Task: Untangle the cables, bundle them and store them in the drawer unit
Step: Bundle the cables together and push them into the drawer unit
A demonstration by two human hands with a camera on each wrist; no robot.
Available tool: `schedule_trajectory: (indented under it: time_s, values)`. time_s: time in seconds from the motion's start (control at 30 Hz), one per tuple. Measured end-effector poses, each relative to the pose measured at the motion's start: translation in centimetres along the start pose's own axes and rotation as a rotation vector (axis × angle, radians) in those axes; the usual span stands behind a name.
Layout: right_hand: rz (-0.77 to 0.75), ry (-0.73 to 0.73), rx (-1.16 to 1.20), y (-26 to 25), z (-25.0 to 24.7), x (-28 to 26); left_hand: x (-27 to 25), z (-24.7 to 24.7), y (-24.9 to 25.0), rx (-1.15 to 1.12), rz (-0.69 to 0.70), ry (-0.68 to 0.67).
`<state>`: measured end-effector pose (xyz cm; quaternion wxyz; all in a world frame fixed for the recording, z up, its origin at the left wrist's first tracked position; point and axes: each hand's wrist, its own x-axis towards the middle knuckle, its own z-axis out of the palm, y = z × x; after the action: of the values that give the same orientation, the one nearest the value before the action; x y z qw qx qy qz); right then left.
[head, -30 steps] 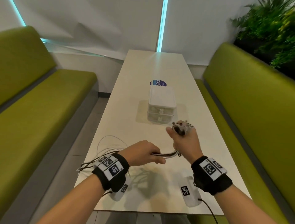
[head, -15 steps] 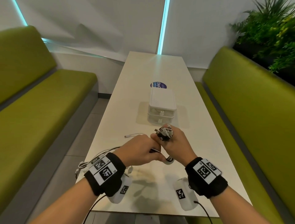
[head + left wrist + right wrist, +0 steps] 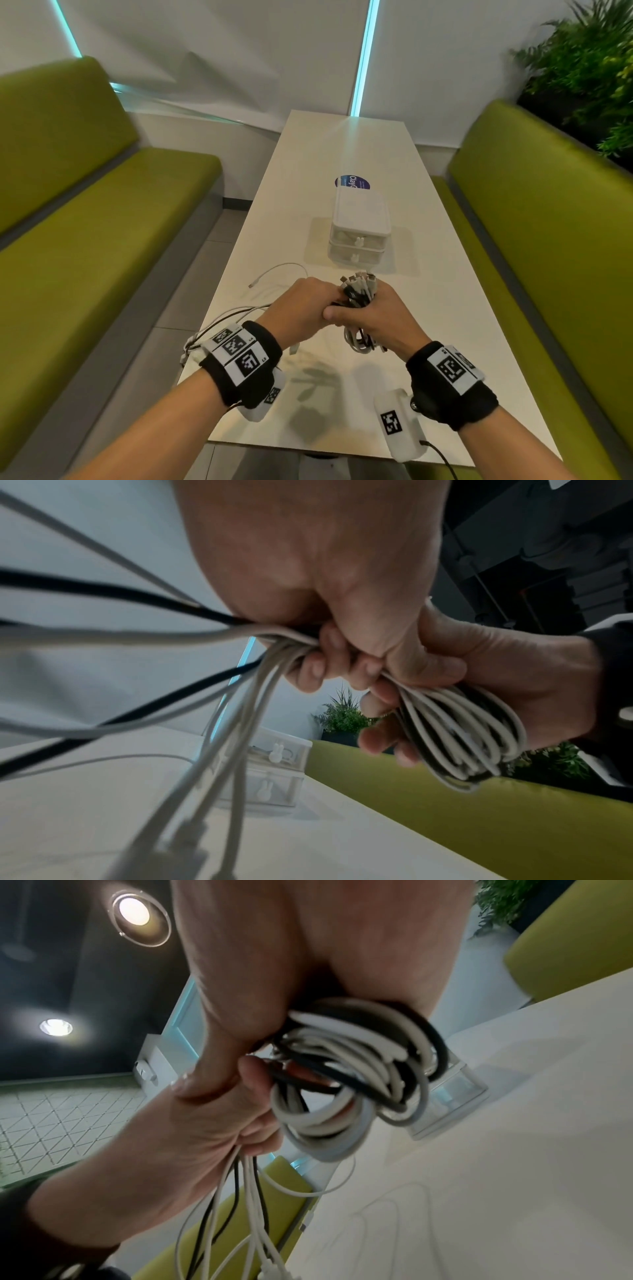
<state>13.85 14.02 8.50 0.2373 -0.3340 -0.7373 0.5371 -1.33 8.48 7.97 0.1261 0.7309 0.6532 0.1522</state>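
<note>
My right hand [image 3: 373, 317] grips a coiled bundle of white and black cables [image 3: 359, 294], with plug ends sticking up above the fist and loops [image 3: 346, 1074] hanging below. Pressed against it from the left, my left hand [image 3: 305, 308] grips the loose strands [image 3: 240, 647] running out of the bundle. Those strands trail left over the table edge [image 3: 219, 318]. A single white cable [image 3: 274, 272] lies on the table beyond my left hand. The white two-drawer unit [image 3: 359, 233] stands mid-table just beyond both hands, with both drawers pushed in.
The long white table [image 3: 342, 144] runs away from me between two green benches [image 3: 102, 240] [image 3: 548, 222]. A blue round sticker [image 3: 352, 181] lies behind the drawer unit. Plants [image 3: 589, 68] stand at the back right.
My hands have come together: the left hand moved right along the strands until it met the right fist. The bundle in the right hand has grown and shifted left.
</note>
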Motion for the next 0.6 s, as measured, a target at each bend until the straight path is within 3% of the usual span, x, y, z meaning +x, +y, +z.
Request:
schedule_trajectory:
  time_s: [0.4,0.6]
  values:
    - [0.008,-0.166,-0.078,1.0,-0.3,0.0,0.0,0.4,-0.3,-0.128,-0.092,-0.041]
    - [0.033,-0.233,-0.127,0.8,-0.4,-0.6,-0.2,0.1,0.6,-0.006,-0.121,-0.049]
